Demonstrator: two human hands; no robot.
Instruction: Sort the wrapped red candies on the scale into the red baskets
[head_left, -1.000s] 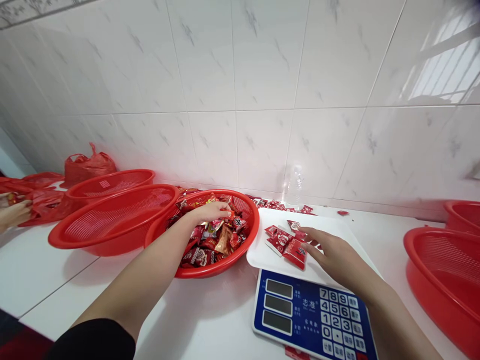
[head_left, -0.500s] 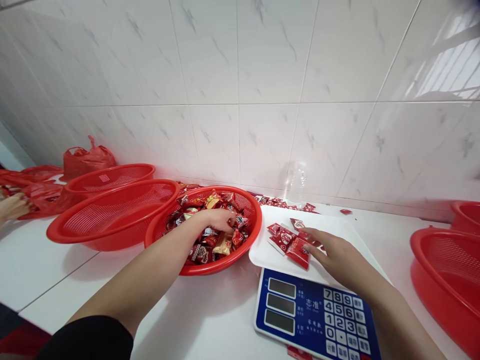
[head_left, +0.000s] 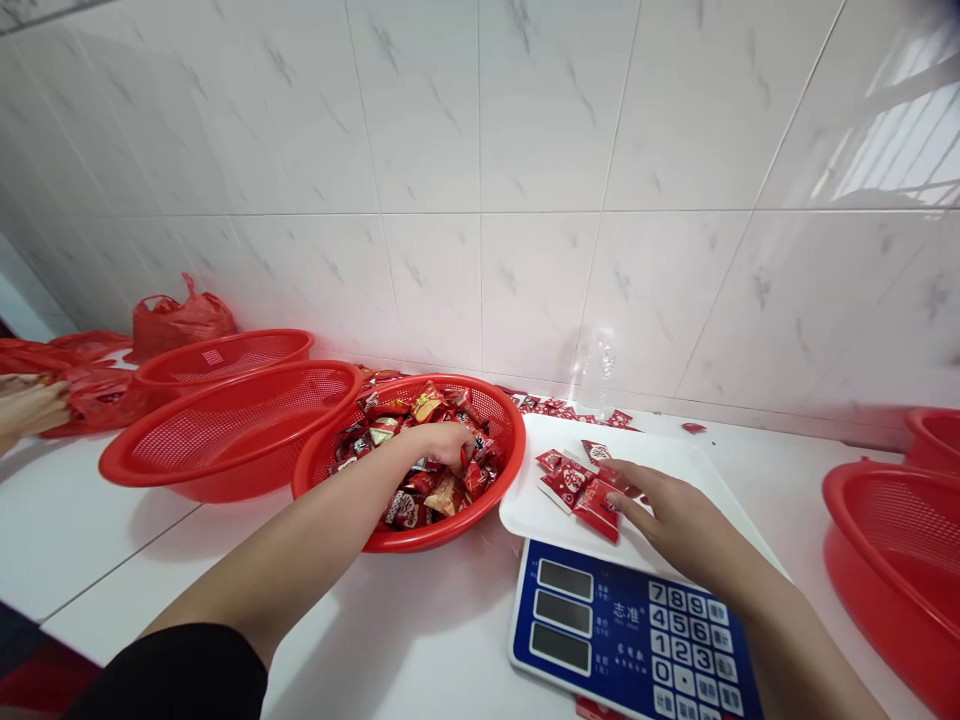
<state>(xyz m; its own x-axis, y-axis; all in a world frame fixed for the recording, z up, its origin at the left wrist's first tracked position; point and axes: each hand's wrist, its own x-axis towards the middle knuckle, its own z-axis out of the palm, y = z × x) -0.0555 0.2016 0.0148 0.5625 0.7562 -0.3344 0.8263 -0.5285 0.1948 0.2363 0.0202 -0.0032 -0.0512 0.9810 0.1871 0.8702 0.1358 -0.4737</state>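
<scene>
My left hand (head_left: 450, 443) reaches into a red basket (head_left: 409, 543) filled with small wrapped snacks (head_left: 409, 508) in red, dark and gold. Its fingers are closed in a pinch on a small red-wrapped snack (head_left: 466, 460), partly hidden by the hand. On the white tray (head_left: 525, 518) of a blue scale (head_left: 626, 625), several red packets (head_left: 598, 508) lie in a loose pile. My right hand (head_left: 656, 497) rests at the pile's right side, thumb and fingers apart, their tips touching the packets. Some of its fingers are hidden.
Two red baskets (head_left: 240, 440) stand at left, beside red plastic bags (head_left: 182, 320). Another person's hand (head_left: 34, 405) is at the far left. Red baskets (head_left: 885, 590) stand at right. A clear bottle (head_left: 600, 370) and small red packets (head_left: 555, 407) lie along the tiled wall.
My left hand has shifted slightly in the basket, and its fingers have closed on a small red-wrapped snack. My right hand stays by the packets on the tray.
</scene>
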